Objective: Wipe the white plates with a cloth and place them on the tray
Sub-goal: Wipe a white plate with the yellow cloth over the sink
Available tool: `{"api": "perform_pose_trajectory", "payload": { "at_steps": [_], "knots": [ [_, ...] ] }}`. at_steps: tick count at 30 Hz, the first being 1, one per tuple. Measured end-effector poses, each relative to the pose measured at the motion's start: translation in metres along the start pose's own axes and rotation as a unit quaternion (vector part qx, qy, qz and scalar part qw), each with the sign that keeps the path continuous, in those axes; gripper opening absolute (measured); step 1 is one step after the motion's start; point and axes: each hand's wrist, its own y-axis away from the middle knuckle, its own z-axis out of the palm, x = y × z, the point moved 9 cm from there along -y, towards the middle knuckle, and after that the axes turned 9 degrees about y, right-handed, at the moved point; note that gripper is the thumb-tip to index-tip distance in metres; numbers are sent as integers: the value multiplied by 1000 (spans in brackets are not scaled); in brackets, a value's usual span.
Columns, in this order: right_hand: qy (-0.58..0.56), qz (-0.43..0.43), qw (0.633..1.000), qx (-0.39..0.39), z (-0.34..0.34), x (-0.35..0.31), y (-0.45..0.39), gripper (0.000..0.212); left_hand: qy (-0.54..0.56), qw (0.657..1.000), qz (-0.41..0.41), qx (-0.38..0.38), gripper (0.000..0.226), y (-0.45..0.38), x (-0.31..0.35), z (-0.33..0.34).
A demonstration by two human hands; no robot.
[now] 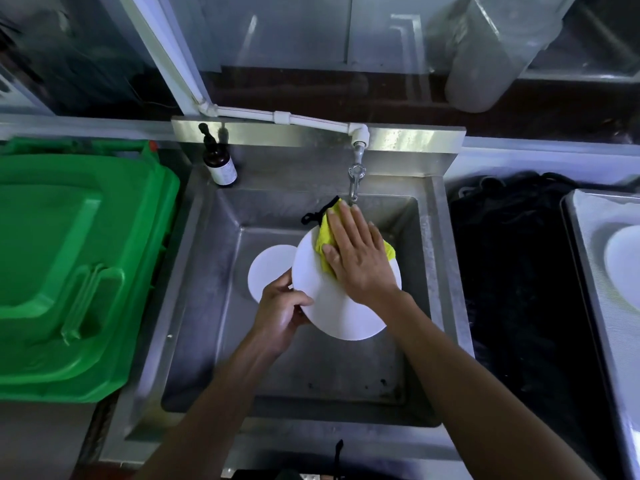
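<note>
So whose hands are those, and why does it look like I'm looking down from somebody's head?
Because the camera sits on a person's head and looks down at their two hands over a metal sink. The left hand grips the edge of a white plate. The right hand lies flat, pressing a yellow cloth onto it to wipe it. Another white plate waits in the sink. A green bin lid is on the left, and a tray on the right already has a plate.
</note>
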Motion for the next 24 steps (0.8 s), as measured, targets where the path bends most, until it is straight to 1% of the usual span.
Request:
{"api": "perform_pose_trajectory", "payload": {
  "at_steps": [3, 7, 9, 11, 14, 17, 20, 24],
  "knots": [
    [7, 37, 999, -4, 5, 10, -2, 60, 17, 1000, 6, 9, 57, 1, 0, -1],
    [-15, 113, 993, -27, 16, 31, 4, 60, 28, 999, 23, 29, 57, 0, 5, -9],
    [-29, 135, 989, -46, 24, 39, 10, 61, 40, 998, 34, 41, 55, -1, 9, -14],
    [-28, 139, 988, -65, 32, 40, 16, 62, 50, 997, 38, 53, 55, -3, 13, -18],
    [-22, 148, 986, -68, 38, 32, 24, 61, 64, 995, 43, 69, 53, -6, 16, -20],
    [-25, 137, 987, -82, 45, 11, 34, 61, 86, 991, 46, 89, 54, -8, 17, -21],
    [-37, 113, 990, -77, 47, -14, 46, 61, 96, 990, 48, 91, 51, -13, 19, -21],
    [-69, 103, 989, -74, 48, -41, 54, 60, 100, 990, 41, 95, 54, -15, 19, -22]
  ]
}}
